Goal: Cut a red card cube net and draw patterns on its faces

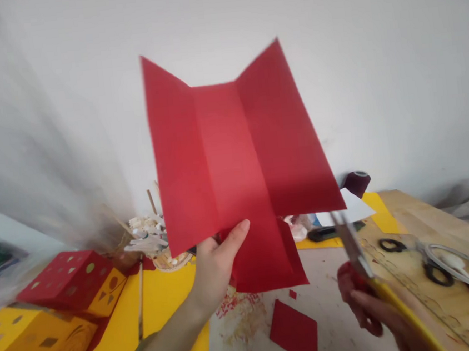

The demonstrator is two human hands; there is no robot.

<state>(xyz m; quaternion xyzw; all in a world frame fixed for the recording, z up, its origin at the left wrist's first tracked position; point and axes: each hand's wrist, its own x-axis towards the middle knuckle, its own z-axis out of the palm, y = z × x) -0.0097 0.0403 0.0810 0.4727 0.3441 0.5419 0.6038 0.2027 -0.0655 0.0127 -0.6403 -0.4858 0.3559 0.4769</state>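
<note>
My left hand [221, 269] holds up a sheet of red card [227, 148], thumb in front and the other fingers hidden behind. Creases divide the card into a middle panel and two side panels angled toward me. Its lower part narrows to a strip with a folded end. In my right hand [367, 301] is a pair of scissors [357, 249] with a yellow handle, blurred by motion. The blades point up, close to the card's lower right corner; whether they touch it I cannot tell. On the table below lies a red diamond-shaped card piece [295, 331].
Decorated red [63, 277] and yellow [29, 342] boxes stand at left, near yellow card [164, 300]. Behind are a container of white sticks [149, 243] and a dark thread spool [356, 182]. Black finger loops [392, 245], a white ring [464, 266] and a clear ruler [423, 295] lie right.
</note>
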